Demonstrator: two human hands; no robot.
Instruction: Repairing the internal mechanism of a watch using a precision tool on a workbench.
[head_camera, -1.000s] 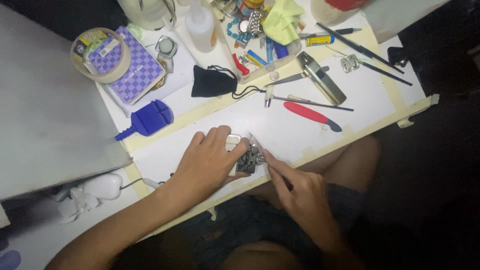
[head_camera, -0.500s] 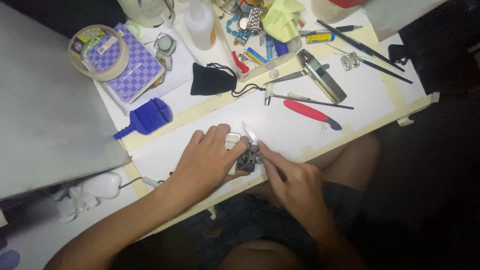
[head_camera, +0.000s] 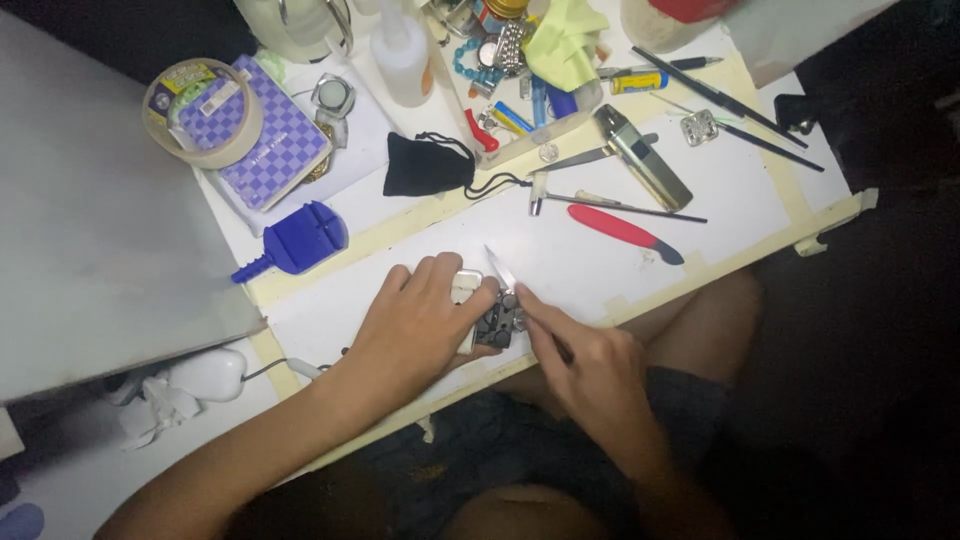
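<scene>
Under both hands lies a white tabletop (head_camera: 700, 200) edged with strips of pale masking tape, and the work sits at its near edge, just above the person's lap. Up and to the left of the left hand lies a purple chequered box (head_camera: 275, 150) with a roll of beige tape (head_camera: 205, 112) resting on its corner. Closer to that hand is a blue plastic tool with a short handle (head_camera: 298, 243). Straight above the hands a small black drawstring pouch (head_camera: 423, 166) lies flat, and up to the right of the right hand are a red-handled screwdriver (head_camera: 622, 230) and an olive-green metal bar-shaped tool (head_camera: 642, 158).

The left hand (head_camera: 420, 325) is curled over a small silvery metal block (head_camera: 466, 292), pressing it down on the table. Touching its fingertips, between the two hands, is a small dark grey part with round studs (head_camera: 499, 320); it may be a watch piece, though the view is too soft to be sure. The right hand (head_camera: 590, 365) is closed in a pinch on a thin, bright metal-tipped tool (head_camera: 501, 269), whose tip points up and away, just above the dark part.
</scene>
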